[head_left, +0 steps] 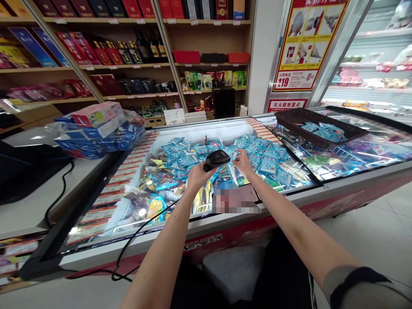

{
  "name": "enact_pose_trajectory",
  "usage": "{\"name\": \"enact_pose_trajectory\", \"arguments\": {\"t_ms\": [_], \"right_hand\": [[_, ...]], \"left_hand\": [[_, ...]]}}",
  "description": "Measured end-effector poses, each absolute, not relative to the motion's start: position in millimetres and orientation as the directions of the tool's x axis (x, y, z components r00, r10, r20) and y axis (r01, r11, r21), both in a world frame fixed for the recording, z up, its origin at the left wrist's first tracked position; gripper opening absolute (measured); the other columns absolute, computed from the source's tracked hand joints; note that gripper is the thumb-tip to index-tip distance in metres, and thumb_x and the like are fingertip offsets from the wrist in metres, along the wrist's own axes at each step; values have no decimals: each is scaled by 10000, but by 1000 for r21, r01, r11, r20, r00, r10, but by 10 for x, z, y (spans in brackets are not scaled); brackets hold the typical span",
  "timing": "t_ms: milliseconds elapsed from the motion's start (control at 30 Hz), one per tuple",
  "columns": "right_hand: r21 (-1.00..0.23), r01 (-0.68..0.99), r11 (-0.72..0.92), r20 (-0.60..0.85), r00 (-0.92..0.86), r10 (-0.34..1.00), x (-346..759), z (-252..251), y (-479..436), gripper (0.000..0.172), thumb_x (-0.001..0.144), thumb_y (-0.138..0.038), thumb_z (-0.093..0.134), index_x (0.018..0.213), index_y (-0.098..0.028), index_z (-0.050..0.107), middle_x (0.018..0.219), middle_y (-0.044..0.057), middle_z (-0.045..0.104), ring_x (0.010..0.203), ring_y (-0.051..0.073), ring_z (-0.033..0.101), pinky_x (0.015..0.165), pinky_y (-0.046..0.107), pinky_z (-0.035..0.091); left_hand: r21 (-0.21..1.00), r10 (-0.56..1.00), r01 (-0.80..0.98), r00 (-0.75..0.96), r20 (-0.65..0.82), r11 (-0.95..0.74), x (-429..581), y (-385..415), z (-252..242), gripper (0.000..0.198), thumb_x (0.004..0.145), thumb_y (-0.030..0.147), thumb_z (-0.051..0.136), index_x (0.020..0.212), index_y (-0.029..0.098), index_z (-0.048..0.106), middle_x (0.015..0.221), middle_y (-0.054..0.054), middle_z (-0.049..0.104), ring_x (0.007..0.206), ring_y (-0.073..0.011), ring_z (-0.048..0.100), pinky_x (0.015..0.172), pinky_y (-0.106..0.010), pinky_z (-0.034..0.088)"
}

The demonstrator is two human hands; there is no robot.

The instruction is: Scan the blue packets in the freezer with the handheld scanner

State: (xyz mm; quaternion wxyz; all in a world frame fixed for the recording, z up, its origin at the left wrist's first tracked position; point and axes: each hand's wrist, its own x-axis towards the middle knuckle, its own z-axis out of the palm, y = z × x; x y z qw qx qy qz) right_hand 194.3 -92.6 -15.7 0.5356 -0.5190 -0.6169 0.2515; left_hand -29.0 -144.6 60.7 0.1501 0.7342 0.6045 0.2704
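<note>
My left hand (pixel 200 175) is wrapped round a black barcode scanner (pixel 217 159), whose head points right. A black cable (pixel 144 225) runs from it down to the lower left. My right hand (pixel 242 164) pinches a small blue packet (pixel 231 153) just off the scanner's front. Many similar blue packets (pixel 268 164) lie scattered on the freezer's glass top (pixel 128 214) beneath and beyond both hands. A phone-like object (pixel 249 192), partly blurred out, lies on the near edge between my forearms.
A dark brown basket (pixel 289 118) with blue packets stands at the right on the freezer. At the left sits a plastic-wrapped bundle of boxes (pixel 99 128). Shelves with boxes and bottles (pixel 212 43) line the back. A grey stool or box (pixel 233 274) is below, between my legs.
</note>
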Motion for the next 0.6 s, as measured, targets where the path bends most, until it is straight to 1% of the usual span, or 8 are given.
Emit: {"name": "enact_pose_trajectory", "arguments": {"t_ms": [100,200,300,400,533,600], "right_hand": [[-858,386,337,406,110,907,1945,-147,-938,548,741,-307,570,1233,-213,348,763,-36,485,641,149,543,636,303,465],[-837,440,325,415,123,901,1947,-138,-947,585,746,-284,556,1286,-205,345,779,-23,506,638,149,541,654,309,467],[-781,536,321,433,95,896,1950,-139,-941,544,766,-258,524,1297,-215,415,792,-2,547,676,160,550,712,325,472],[-713,635,297,441,77,894,1936,-146,-919,480,775,-239,518,1254,-205,511,821,29,592,765,188,572,800,351,463],[-653,719,237,424,88,902,1884,-108,-877,457,787,-251,539,1236,-163,541,1017,89,622,928,220,571,905,374,425],[-620,758,203,397,80,915,1854,-62,-855,445,783,-265,567,1213,-154,555,1051,97,617,1024,239,542,938,378,403]], "left_hand": [[579,970,784,123,208,-224,-292,-1432,610,566,690,653,556,980,181,676,726,-63,683,692,-230,633,515,-242,357],[616,973,760,96,209,-207,-327,-1410,602,555,687,649,560,950,174,673,702,-58,675,686,-226,634,525,-243,377],[616,974,764,66,217,-189,-429,-1393,598,541,674,645,576,927,176,672,678,-49,666,653,-217,627,509,-242,377],[636,974,752,32,223,-170,-587,-1393,617,530,661,615,607,940,169,671,643,-41,652,610,-203,614,492,-239,383],[742,981,660,-38,190,-118,-782,-1415,661,482,652,550,649,905,140,670,581,-32,628,534,-173,586,475,-238,412],[784,982,613,-65,178,-102,-837,-1428,673,465,640,532,668,875,131,668,547,-25,609,490,-157,562,453,-236,411]]}}
